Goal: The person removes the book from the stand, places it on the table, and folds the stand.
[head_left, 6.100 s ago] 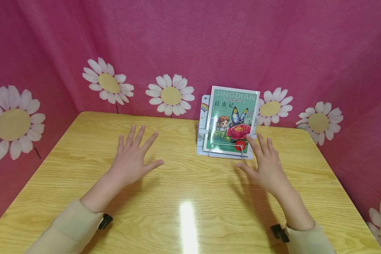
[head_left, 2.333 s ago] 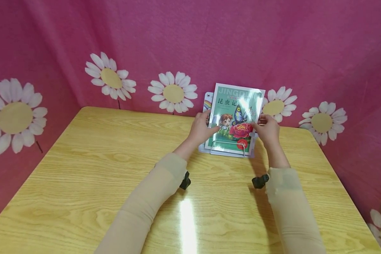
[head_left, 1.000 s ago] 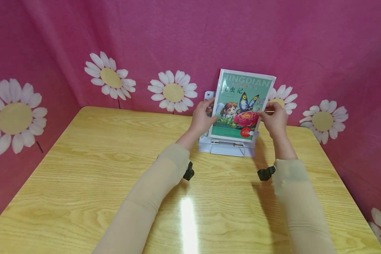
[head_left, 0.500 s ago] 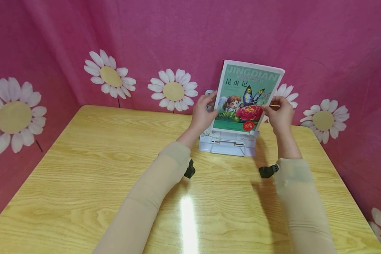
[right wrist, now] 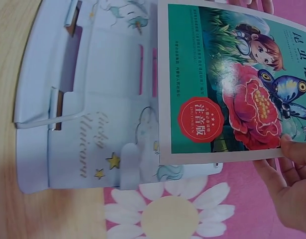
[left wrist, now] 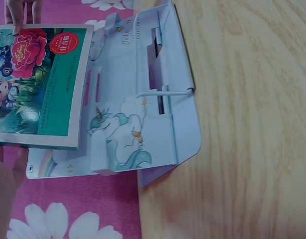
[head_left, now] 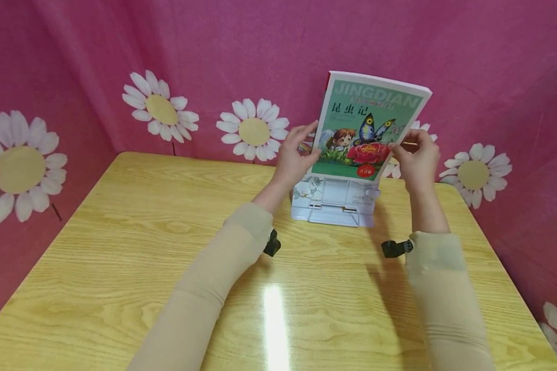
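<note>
A picture book [head_left: 353, 167] with a green cover, a butterfly and a red flower is held tilted above a white book stand [head_left: 336, 193]. My left hand [head_left: 293, 159] grips its left edge, thumb at the front, fingers reaching behind. On the right edge my right hand [head_left: 419, 157] pinches it, thumb on the cover, fingers curled behind. In the right wrist view the lower edge of the book [right wrist: 192, 79] overlaps the stand's back panel [right wrist: 100, 99], which bears a unicorn print. The wire holder [left wrist: 165, 93] at the stand's front has nothing behind it.
The stand is at the back of a wooden table [head_left: 167, 221], close to a pink curtain [head_left: 260, 46] with printed daisies. Each sleeve cuff has a small black camera [head_left: 272, 243] on it. A light glare [head_left: 275, 324] lies on the table's front.
Both hands came from above the table to the book and gripped its edges. The book has risen out of the wire holder, up and to the right; the stand stayed put.
</note>
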Demonstrator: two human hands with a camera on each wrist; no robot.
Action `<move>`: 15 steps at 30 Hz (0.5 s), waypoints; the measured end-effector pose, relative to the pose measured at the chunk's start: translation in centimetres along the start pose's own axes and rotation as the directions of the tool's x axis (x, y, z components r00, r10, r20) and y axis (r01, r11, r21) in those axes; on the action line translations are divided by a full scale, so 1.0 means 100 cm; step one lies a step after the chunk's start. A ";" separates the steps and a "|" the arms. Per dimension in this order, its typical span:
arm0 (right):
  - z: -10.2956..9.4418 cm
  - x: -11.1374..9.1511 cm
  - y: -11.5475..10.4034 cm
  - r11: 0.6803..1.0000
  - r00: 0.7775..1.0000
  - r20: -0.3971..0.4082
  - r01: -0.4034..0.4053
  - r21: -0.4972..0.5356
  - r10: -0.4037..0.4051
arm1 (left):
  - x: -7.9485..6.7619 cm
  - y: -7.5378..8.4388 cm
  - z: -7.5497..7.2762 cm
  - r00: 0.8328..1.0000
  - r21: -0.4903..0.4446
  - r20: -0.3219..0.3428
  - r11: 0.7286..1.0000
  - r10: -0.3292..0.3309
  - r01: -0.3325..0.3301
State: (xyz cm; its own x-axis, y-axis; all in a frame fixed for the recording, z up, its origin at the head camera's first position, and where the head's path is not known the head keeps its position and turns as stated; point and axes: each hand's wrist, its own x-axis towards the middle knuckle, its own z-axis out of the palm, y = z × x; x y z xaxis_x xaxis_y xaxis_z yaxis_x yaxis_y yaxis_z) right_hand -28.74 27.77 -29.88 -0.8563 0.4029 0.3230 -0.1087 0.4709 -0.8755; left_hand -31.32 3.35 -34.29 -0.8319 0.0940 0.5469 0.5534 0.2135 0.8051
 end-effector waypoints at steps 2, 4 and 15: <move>-0.001 -0.001 -0.003 1.000 1.000 -0.006 0.018 0.018 -0.018 | 0.001 0.003 -0.003 1.000 -0.011 -0.005 1.000 0.018 -0.018; -0.002 -0.002 -0.006 0.999 0.999 -0.010 0.039 0.022 -0.039 | 0.001 0.006 -0.005 0.999 -0.036 -0.014 0.999 0.039 -0.039; -0.004 -0.013 -0.019 0.991 0.993 -0.043 0.109 0.077 -0.106 | -0.001 0.013 -0.014 0.991 -0.019 -0.075 0.994 0.109 -0.111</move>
State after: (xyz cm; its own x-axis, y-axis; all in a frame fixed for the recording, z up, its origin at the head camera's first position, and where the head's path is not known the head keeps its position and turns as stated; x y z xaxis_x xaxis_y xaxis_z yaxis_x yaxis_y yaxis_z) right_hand -27.26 26.68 -28.52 -0.8175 0.3839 0.4292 -0.2403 0.4499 -0.8601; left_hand -30.45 2.25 -32.96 -0.7609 0.0432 0.6475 0.6431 0.1830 0.7436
